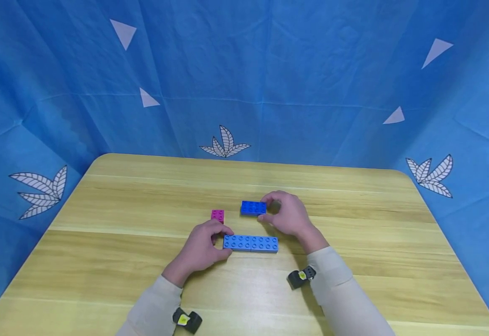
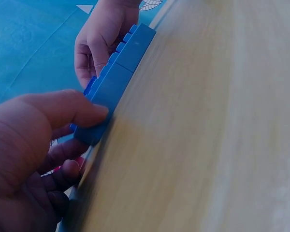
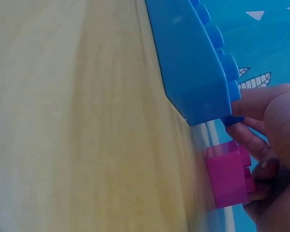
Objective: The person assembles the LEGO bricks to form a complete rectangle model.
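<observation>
Two light blue bricks (image 1: 250, 243) lie end to end in a row in front of me. My left hand (image 1: 200, 245) pinches the row's left end between thumb and fingers; the left wrist view shows the thumb on the near side (image 2: 99, 123). Behind the row is a dark blue brick (image 1: 253, 208), studs up. My right hand (image 1: 288, 213) grips its right end, thumb in front and forefinger behind. A small magenta brick (image 1: 217, 215) sits beyond my left hand. In the right wrist view a magenta brick (image 3: 228, 175) is by my right hand's lower fingers; whether it is the same one I cannot tell.
The wooden table (image 1: 353, 205) runs under everything, with its far edge against a blue patterned curtain (image 1: 269, 70). Black devices are strapped over both sleeves at the wrists.
</observation>
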`<state>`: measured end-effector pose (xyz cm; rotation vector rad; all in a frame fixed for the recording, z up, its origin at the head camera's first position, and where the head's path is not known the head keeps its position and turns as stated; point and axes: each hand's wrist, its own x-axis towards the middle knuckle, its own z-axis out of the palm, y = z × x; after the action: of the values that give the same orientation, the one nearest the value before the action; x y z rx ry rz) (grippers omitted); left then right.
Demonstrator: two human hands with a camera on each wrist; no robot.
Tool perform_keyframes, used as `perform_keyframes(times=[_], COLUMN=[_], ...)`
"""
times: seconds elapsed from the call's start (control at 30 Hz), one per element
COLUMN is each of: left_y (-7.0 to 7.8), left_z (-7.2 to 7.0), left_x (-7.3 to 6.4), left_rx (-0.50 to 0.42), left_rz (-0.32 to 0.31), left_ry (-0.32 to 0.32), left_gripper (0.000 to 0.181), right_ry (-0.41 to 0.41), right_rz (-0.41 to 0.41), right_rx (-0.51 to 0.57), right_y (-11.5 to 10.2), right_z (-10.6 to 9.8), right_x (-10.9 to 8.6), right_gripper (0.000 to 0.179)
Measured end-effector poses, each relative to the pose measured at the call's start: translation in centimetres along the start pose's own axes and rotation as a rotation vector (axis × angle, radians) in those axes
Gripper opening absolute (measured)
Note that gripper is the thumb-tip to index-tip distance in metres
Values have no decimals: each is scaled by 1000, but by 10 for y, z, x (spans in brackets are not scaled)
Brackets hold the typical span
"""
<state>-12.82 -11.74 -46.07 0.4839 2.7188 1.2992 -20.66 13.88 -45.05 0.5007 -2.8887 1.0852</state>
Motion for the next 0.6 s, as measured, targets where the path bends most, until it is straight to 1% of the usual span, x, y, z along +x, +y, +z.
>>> perform_keyframes(times=[0.2,0.37,0.6], left_y=[1,1,1], left_z=[0,0,-1], left_x=[0,0,0], left_rx=[2,1,-3], left_rz=[3,7,5], left_ry=[0,4,5], left_gripper=[35,35,35], right_ry=[8,9,15], right_rz=[3,15,-2], right_rx=[-2,20,38], right_y=[-2,-5,-7], right_z=[-2,-7,-11], right_x=[-2,-6,-11], right_gripper=[33,33,33])
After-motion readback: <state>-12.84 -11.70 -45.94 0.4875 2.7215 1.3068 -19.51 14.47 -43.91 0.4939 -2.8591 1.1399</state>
